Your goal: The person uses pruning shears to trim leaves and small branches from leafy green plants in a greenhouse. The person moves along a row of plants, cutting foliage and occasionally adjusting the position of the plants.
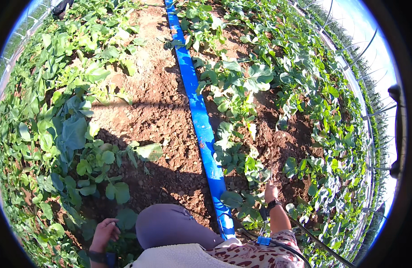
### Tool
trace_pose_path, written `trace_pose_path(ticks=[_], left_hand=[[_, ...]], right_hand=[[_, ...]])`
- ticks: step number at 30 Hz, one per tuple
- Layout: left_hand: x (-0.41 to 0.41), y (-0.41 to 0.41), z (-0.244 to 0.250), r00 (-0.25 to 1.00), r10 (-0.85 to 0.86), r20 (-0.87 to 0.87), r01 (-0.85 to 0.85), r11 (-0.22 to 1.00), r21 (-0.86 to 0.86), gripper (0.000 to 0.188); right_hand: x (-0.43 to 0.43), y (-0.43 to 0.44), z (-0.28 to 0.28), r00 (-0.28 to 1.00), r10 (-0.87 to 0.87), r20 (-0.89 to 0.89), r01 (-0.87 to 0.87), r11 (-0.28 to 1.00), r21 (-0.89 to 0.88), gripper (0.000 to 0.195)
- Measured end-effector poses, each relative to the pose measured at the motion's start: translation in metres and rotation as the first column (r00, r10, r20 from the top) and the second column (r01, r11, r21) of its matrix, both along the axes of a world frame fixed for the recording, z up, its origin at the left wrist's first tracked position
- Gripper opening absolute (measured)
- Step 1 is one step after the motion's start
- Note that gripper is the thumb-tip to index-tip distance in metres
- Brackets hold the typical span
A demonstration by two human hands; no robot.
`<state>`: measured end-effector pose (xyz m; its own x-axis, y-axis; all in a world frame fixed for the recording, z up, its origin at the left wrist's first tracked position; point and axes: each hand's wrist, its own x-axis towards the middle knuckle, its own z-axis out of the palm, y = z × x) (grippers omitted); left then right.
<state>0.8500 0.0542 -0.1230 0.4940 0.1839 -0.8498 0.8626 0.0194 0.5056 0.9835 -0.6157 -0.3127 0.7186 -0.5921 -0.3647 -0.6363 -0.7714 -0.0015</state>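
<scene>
My right hand [271, 192] is closed on the handle end of a thin, straight tool [271, 162], whose far end points into loose brown soil [276, 139] between leafy plants. Its exact kind is too small to tell. A dark watch sits on my right wrist. My left hand [106, 231] hangs at the lower left over shaded leaves [125, 219], its fingers loosely curled, with nothing seen in it. A dark band is on the left wrist. My bent knee [172, 222] lies between the two hands.
A flat blue hose [204, 129] runs lengthwise along the bare soil path [142, 124]. Dense leafy green plants [75, 134] grow on both sides. Dark cables [320, 244] cross near my right arm. Curved metal hoops [368, 43] stand beyond the plants at the right.
</scene>
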Motion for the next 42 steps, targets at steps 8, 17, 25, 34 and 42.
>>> trace_pose_path(ticks=[8,17,25,34,42], left_hand=[[-0.025,0.006,-0.012,1.000,0.003,0.017,-0.002,0.998,-0.059,0.025],[-0.020,0.009,0.013,0.997,0.065,-0.039,-0.061,0.994,0.086,0.025],[-0.007,0.013,0.006,0.999,0.032,-0.025,-0.030,0.998,0.055,0.024],[-0.023,0.010,0.000,0.999,0.018,0.032,-0.016,0.999,-0.050,0.026],[-0.047,0.018,0.008,0.997,0.045,0.067,-0.041,0.998,-0.057,0.028]], right_hand=[[-0.074,-0.047,0.019,0.993,0.036,-0.108,-0.014,0.980,0.200,0.038],[0.066,0.002,0.028,0.706,-0.598,0.380,0.341,0.756,0.558,0.049],[0.131,-0.046,0.027,0.687,-0.703,0.183,0.436,0.601,0.671,0.038],[0.046,-0.018,0.010,0.897,-0.405,0.179,0.268,0.819,0.507,0.044],[0.063,0.046,0.067,0.678,0.058,0.733,-0.172,0.982,0.082,0.042]])
